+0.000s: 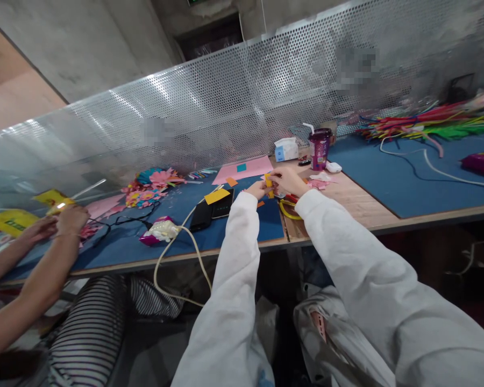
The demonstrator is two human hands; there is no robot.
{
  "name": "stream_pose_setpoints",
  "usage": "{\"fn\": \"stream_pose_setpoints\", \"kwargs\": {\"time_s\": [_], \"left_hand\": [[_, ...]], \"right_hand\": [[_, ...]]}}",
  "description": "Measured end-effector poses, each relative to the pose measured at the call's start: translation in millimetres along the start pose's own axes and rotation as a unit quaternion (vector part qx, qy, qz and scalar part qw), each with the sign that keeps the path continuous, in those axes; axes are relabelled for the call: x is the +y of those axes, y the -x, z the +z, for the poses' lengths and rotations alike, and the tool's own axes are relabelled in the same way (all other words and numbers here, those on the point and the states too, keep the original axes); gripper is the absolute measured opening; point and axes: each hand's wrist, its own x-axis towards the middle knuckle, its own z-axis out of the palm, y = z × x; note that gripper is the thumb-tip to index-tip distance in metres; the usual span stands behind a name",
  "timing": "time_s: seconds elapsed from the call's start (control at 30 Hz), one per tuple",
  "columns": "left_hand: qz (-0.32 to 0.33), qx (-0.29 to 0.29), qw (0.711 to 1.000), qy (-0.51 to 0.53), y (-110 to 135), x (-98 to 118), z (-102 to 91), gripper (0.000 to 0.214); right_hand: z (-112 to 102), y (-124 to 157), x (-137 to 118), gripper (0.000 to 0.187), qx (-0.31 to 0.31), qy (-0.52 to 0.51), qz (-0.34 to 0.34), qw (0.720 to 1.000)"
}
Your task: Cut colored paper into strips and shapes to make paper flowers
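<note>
Above the front part of the table my left hand (257, 189) and my right hand (287, 180) meet, fingers closed on a small yellow strip (269, 184) that looks like paper. The fingertips hide part of it. Just below my right hand lies a tool with yellow and red handles (290, 208), partly covered by the sleeve. To the left of my hands, a yellow paper piece (217, 195) rests across two dark, phone-like objects (202, 216). An orange slip (231, 182) and a pink sheet (248, 168) with a blue piece on it lie behind.
A purple cup with a straw (319, 149), a tissue pack (286, 150) and a white case (333, 167) stand behind my right hand. Colourful pipe cleaners (423, 121) lie far right. At left, a co-worker's hands (70, 219) hold something yellow. A pale cable (157, 274) hangs over the edge.
</note>
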Motion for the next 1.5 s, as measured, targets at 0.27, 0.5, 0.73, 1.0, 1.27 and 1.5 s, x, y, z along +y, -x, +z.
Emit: {"fn": "stream_pose_setpoints", "kwargs": {"time_s": [0.27,0.5,0.73,1.0,1.27,1.5], "left_hand": [[-0.015,0.011,1.000,0.004,1,1,2.0,0.022],[-0.001,0.009,0.999,-0.037,-1,-1,1.8,0.024],[0.000,0.011,0.999,-0.039,-4,-4,1.8,0.021],[-0.050,0.034,0.996,-0.068,8,15,3.3,0.019],[-0.050,0.044,0.995,-0.075,8,16,5.5,0.017],[-0.033,0.026,0.997,-0.066,8,16,5.2,0.019]], "right_hand": [[2,2,-3,0.013,-0.026,0.028,0.027,0.999],[0,3,-5,0.015,-0.026,0.040,0.028,0.998],[4,0,4,0.013,-0.014,0.016,0.010,1.000],[4,3,1,0.044,0.024,-0.025,-0.029,0.999],[4,2,0,0.035,0.022,0.027,-0.063,0.997],[9,1,4,0.034,0.043,0.016,-0.044,0.998]]}}
